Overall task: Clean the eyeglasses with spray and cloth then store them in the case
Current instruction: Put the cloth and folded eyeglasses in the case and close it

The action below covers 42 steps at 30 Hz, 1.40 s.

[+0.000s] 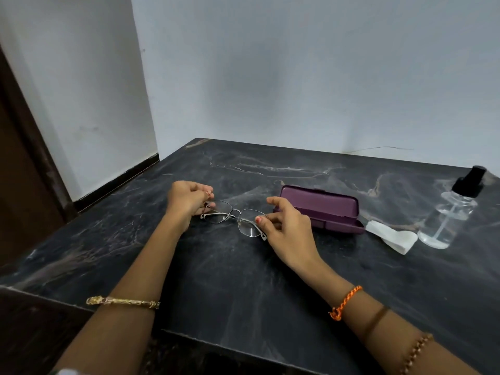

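Thin metal-framed eyeglasses (233, 215) lie low over the dark marble table (216, 280), held at both ends. My left hand (186, 201) pinches the left hinge end of the frame. My right hand (286, 228) grips the right lens rim and hinge with thumb and fingers. A purple eyeglass case (322, 207) sits just behind my right hand, its lid nearly closed. A white folded cloth (392, 236) lies to the right of the case. A clear spray bottle (451, 212) with a black pump top stands beside the cloth at the far right.
The table stands against a pale wall at the back. A dark wooden door frame (24, 171) rises on the left. The table's front edge (230, 345) runs close below my forearms.
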Motion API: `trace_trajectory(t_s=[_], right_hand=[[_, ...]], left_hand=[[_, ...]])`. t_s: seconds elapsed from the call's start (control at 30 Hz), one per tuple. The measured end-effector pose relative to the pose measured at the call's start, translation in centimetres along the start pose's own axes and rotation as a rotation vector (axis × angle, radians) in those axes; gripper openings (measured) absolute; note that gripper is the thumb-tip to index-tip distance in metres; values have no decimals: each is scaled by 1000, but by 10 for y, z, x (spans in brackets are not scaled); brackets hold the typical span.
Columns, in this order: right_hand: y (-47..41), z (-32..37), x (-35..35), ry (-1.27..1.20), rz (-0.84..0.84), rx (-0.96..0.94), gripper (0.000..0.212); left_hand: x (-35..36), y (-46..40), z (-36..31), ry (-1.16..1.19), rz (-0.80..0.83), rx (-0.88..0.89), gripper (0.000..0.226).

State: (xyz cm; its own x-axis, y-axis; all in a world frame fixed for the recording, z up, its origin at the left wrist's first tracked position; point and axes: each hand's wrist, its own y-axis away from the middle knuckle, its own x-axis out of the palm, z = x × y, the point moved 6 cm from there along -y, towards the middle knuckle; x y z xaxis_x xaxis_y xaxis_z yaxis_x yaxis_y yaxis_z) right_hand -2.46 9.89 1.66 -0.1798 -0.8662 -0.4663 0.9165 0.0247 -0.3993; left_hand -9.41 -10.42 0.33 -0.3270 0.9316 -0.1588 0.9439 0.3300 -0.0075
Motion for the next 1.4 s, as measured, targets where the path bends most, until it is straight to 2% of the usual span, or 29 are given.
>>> trace_trajectory(t_s=[0.27,0.4,0.53,0.67,0.73,0.8,0.9,1.03,1.2,1.4], right_hand=[[9,18,3,286,51,-203,46],[13,24,5,371,41,-270,48],[16,33,-1,476,18,-352,50],[26,55,-14,646,-15,-509,38],[29,65,-28,657,-130,-616,27],[26,66,-45,629,-191,-650,25],[17,53,-84,569,-320,-565,17],[10,15,-130,562,-410,-343,11],[-3,-36,-159,707,-330,46,23],[-9,-59,-163,786,-174,274,32]], left_hand=[[-4,-2,-4,-150,-80,124,22],[-1,3,-9,-208,-99,174,12],[-6,19,-27,-334,-219,318,14],[1,41,-47,-291,-313,469,12],[9,53,-59,-212,-341,565,13],[21,68,-72,-93,-342,641,17],[52,90,-88,-22,-308,750,19],[100,108,-95,-85,-211,845,20],[122,101,-80,-203,-118,712,18],[125,94,-69,-235,-20,588,15]])
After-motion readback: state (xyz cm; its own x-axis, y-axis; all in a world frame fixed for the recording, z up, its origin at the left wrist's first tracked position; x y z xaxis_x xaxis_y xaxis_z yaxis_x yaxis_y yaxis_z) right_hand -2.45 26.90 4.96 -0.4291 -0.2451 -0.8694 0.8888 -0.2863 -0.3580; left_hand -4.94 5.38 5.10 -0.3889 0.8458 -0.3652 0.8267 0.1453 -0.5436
